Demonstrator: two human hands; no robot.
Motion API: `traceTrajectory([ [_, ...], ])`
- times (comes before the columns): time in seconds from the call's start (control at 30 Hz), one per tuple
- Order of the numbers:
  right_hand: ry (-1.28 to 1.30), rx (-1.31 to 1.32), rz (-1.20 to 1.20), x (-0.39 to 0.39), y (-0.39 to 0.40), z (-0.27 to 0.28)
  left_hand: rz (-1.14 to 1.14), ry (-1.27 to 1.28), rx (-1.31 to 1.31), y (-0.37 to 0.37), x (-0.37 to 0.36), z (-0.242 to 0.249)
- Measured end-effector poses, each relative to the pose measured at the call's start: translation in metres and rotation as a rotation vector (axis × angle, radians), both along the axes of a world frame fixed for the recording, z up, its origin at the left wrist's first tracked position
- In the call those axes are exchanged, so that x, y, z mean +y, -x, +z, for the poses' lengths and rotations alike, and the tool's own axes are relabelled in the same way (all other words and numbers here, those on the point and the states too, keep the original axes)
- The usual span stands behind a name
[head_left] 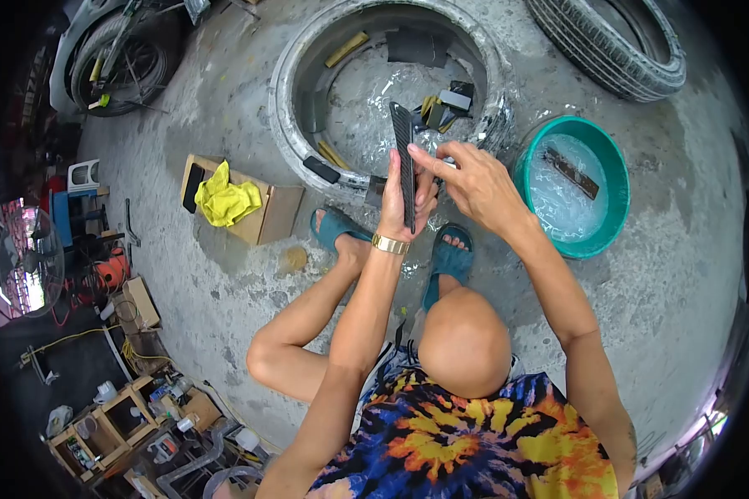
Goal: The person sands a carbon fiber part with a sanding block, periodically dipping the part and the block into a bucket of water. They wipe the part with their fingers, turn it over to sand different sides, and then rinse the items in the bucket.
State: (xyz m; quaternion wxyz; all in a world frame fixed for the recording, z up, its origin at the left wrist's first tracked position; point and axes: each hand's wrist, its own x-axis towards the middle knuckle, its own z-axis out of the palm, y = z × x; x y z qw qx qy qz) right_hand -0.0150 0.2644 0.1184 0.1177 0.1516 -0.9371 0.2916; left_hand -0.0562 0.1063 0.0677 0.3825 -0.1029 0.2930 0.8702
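Observation:
My left hand [404,204], with a gold watch at its wrist, is closed round a long, narrow black trim piece [403,158] with a carbon-fibre-like weave. The piece stands nearly upright in the view, its wide end pointing away from me. My right hand [484,187] comes in from the right. Its index finger reaches out to the face of the piece, fingertip right at the surface, and the other fingers are loosely bent and hold nothing. Below the piece lies a tyre [283,91] with sanding blocks [455,100] and a dark sheet [418,47] inside its ring.
On the right, a green basin [622,187] holds cloudy water and a dark strip [572,173]. A yellow cloth [227,196] lies on a wooden box [285,214] at left. Another tyre [612,50] lies at the upper right. Tools and wooden crates [108,428] crowd the lower left.

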Motion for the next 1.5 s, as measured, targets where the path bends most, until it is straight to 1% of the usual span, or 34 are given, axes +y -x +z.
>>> traceTrajectory([
  [0.03,-0.021,-0.009,0.027,-0.002,-0.005,-0.001,0.004,0.003,-0.004,0.001,-0.002,-0.003],
  [0.1,-0.041,-0.019,0.053,-0.005,-0.015,-0.003,-0.033,-0.071,0.033,0.003,-0.004,-0.005],
  [0.17,-0.016,-0.015,0.102,-0.009,-0.026,-0.003,0.006,-0.033,0.003,0.000,0.000,-0.004],
  [0.2,-0.034,-0.075,0.127,-0.011,-0.030,-0.001,0.058,0.003,-0.020,-0.001,0.002,-0.003],
  [0.23,-0.032,-0.076,0.129,-0.012,-0.035,0.000,0.111,0.040,-0.043,-0.001,0.003,-0.002],
  [0.3,-0.097,-0.039,0.186,-0.014,-0.044,0.001,0.100,-0.004,-0.033,0.002,0.000,-0.005],
  [0.37,-0.120,-0.049,0.210,-0.014,-0.050,0.005,0.038,-0.080,0.003,0.006,-0.004,-0.008],
  [0.43,-0.197,-0.083,0.302,-0.012,-0.055,0.003,0.042,-0.083,-0.005,0.006,-0.006,-0.009],
  [0.47,-0.196,-0.083,0.305,-0.011,-0.057,0.003,0.043,-0.098,-0.009,0.007,-0.006,-0.010],
  [0.53,-0.164,-0.110,0.394,-0.008,-0.059,0.004,0.048,-0.111,-0.011,0.006,-0.008,-0.011],
  [0.57,-0.162,-0.107,0.399,-0.007,-0.060,0.001,0.041,-0.197,-0.026,0.005,-0.008,-0.012],
  [0.6,-0.070,-0.107,0.355,-0.006,-0.062,-0.003,0.033,-0.282,-0.039,0.005,-0.010,-0.012],
  [0.63,0.024,-0.108,0.313,-0.004,-0.064,-0.006,0.042,-0.277,-0.034,0.005,-0.012,-0.012],
  [0.67,0.028,-0.103,0.323,-0.002,-0.066,-0.007,0.022,-0.348,-0.039,0.004,-0.014,-0.012],
  [0.73,0.150,-0.158,0.197,0.001,-0.072,-0.009,-0.019,-0.522,-0.007,0.002,-0.019,-0.017],
  [0.77,0.156,-0.153,0.209,0.001,-0.075,-0.010,-0.009,-0.514,0.001,-0.001,-0.023,-0.018],
  [0.83,0.266,-0.194,0.084,0.003,-0.083,-0.010,-0.006,-0.550,-0.051,-0.006,-0.028,-0.013],
  [0.9,0.280,-0.213,0.060,0.006,-0.094,-0.007,-0.011,-0.561,-0.010,-0.010,-0.033,-0.007],
  [0.97,0.350,-0.215,-0.050,0.011,-0.105,-0.006,-0.065,-0.559,0.053,-0.016,-0.037,0.002],
  [1.03,0.353,-0.191,-0.073,0.021,-0.120,-0.010,-0.050,-0.545,0.063,-0.026,-0.041,0.011],
  [1.1,0.405,-0.257,-0.216,0.031,-0.135,-0.009,-0.074,-0.515,0.066,-0.035,-0.045,0.019],
  [1.13,0.418,-0.254,-0.263,0.036,-0.141,-0.004,-0.067,-0.507,0.066,-0.039,-0.046,0.022],
  [1.17,0.416,-0.246,-0.254,0.042,-0.148,-0.002,-0.062,-0.509,0.076,-0.043,-0.048,0.024],
  [1.23,0.391,-0.235,-0.363,0.058,-0.164,0.001,-0.100,-0.537,0.126,-0.051,-0.049,0.030],
  [1.27,0.390,-0.170,-0.370,0.067,-0.172,0.000,-0.094,-0.520,0.139,-0.057,-0.050,0.035],
  [1.3,0.383,-0.160,-0.371,0.075,-0.180,0.005,-0.097,-0.529,0.147,-0.062,-0.051,0.038],
  [1.37,0.346,-0.124,-0.490,0.090,-0.196,0.018,-0.130,-0.521,0.149,-0.071,-0.050,0.042],
  [1.43,0.334,-0.061,-0.544,0.108,-0.215,0.026,-0.156,-0.561,0.178,-0.081,-0.048,0.045],
  [1.5,0.324,-0.052,-0.674,0.126,-0.236,0.038,-0.183,-0.639,0.191,-0.092,-0.043,0.049],
])
